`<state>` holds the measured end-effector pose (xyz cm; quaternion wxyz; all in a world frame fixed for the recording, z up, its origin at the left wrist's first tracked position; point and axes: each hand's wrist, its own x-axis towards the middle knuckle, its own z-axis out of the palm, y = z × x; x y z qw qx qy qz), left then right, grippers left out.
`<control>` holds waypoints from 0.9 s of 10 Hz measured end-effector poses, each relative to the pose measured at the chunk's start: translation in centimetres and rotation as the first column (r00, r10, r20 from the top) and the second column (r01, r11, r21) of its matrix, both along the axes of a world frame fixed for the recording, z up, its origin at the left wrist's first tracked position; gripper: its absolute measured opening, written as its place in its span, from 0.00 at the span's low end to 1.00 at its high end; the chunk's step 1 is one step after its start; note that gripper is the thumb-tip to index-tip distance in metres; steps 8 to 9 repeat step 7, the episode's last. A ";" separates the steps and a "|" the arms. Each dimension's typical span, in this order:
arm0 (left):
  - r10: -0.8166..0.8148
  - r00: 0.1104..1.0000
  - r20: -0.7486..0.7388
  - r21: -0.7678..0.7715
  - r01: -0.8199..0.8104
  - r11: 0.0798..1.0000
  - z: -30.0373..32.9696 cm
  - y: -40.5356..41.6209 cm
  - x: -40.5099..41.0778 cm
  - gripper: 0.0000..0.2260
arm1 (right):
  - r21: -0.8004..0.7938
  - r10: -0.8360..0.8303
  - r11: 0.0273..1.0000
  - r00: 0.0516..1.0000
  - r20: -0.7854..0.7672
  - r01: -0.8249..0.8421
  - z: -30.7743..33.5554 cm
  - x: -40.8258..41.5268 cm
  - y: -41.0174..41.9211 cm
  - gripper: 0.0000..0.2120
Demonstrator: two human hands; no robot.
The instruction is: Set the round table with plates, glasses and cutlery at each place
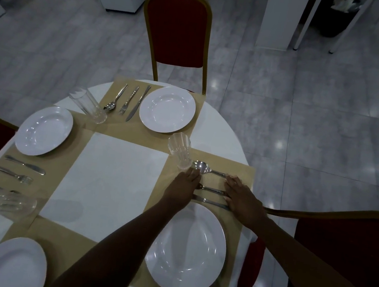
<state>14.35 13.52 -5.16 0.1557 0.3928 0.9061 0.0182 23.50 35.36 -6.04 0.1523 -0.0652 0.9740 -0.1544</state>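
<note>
On the right-hand tan placemat lie a spoon, a fork and a knife, side by side beyond a white plate. My left hand rests flat on the bowl and tine ends of this cutlery, fingers together. Over the handle ends lies my right hand, fingers stretched. A clear glass stands just beyond my left fingertips. Neither hand grips anything that I can see.
Other places hold white plates, cutlery sets and glasses. Red chairs stand around the round white table; a white cloth square lies in its middle.
</note>
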 end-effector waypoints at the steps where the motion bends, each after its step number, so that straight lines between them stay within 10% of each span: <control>1: -0.015 1.000 -0.003 0.059 0.015 0.998 0.1 -2.8 -0.2 0.22 | -0.006 0.039 0.999 0.999 0.022 -0.039 -0.3 1.8 -0.6 0.29; 9: 0.259 0.961 0.096 -0.027 -0.258 0.966 1.9 -5.3 2.6 0.29 | -0.125 -0.081 0.989 0.997 -0.010 0.079 -0.1 3.0 -1.6 0.31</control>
